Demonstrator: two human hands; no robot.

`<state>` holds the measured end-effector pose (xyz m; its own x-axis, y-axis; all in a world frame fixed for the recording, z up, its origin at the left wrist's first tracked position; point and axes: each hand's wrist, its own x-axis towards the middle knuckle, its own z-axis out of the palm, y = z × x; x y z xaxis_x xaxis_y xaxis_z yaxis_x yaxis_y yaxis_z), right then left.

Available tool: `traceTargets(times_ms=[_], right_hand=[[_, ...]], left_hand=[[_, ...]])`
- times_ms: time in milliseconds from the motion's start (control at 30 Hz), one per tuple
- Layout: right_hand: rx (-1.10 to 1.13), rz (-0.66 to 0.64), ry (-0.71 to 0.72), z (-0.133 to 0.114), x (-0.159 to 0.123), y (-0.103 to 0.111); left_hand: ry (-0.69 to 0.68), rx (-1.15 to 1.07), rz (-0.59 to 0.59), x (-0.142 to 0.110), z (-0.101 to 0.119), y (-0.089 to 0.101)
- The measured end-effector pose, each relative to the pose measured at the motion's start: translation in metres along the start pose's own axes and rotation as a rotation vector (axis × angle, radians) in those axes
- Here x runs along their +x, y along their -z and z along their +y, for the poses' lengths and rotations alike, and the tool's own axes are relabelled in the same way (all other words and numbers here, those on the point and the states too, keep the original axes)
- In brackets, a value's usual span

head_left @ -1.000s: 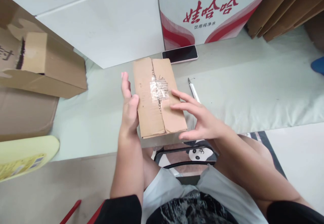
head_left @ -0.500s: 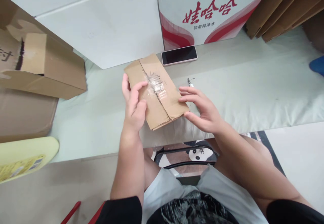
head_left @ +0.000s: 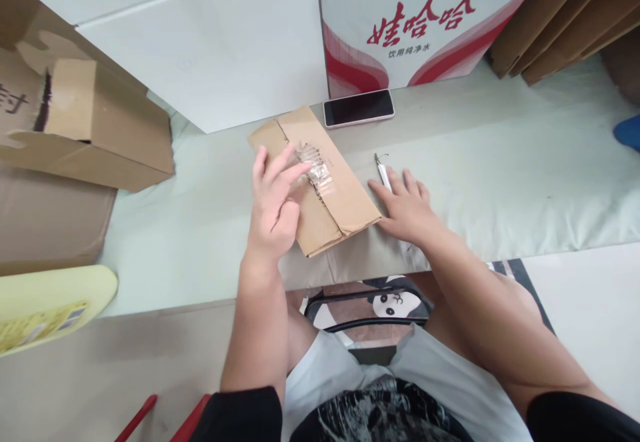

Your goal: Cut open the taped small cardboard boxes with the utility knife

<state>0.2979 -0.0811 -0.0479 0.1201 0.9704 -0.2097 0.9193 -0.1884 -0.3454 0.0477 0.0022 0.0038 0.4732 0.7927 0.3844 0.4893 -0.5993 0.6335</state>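
Note:
A flat brown cardboard box (head_left: 335, 169) lies tilted on the cloth-covered table, its centre seam crossed by crumpled clear tape (head_left: 315, 165). Above its left half is my left hand (head_left: 275, 205), fingers apart and holding nothing; whether the fingertips touch the tape I cannot tell. My right hand (head_left: 407, 209) rests spread over a slim white tool (head_left: 384, 175) like a craft knife, just right of the box's near corner. Only the tool's dark tip, with a thin loop, and part of its white body show; the palm hides the rest.
A phone (head_left: 359, 109) lies behind the box, against a white carton with red lettering (head_left: 400, 62). Brown cardboard boxes (head_left: 130, 129) stand at left, above a pale yellow container (head_left: 55, 302). Folded cardboard (head_left: 555, 22) leans at back right. The table's front edge borders my lap.
The box has turned counterclockwise and come down onto the table. My left hand has lifted off its side to over the top. My right hand has left the box for the white tool.

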Motion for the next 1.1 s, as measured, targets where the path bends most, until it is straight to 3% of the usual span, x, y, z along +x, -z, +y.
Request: traceTargets(times_ms=[267, 500, 700, 900, 1100], right_hand=[[-0.017, 0.072, 0.049, -0.005, 0.003, 0.008], [0.073, 0.076, -0.082, -0.006, 0.003, 0.016], [0.085, 0.04, -0.096, -0.006, 0.003, 0.017], [0.12, 0.076, -0.089, -0.002, 0.004, 0.014], [0.149, 0.088, -0.095, -0.002, 0.004, 0.012]], left_hand=[[0.001, 0.049, -0.015, 0.002, 0.002, 0.002], [0.026, 0.075, -0.017, -0.001, 0.013, 0.007], [0.04, 0.048, -0.05, -0.002, 0.026, 0.01], [0.122, 0.173, -0.071, -0.005, 0.052, -0.001], [0.064, 0.287, -0.07, -0.01, 0.06, -0.01]])
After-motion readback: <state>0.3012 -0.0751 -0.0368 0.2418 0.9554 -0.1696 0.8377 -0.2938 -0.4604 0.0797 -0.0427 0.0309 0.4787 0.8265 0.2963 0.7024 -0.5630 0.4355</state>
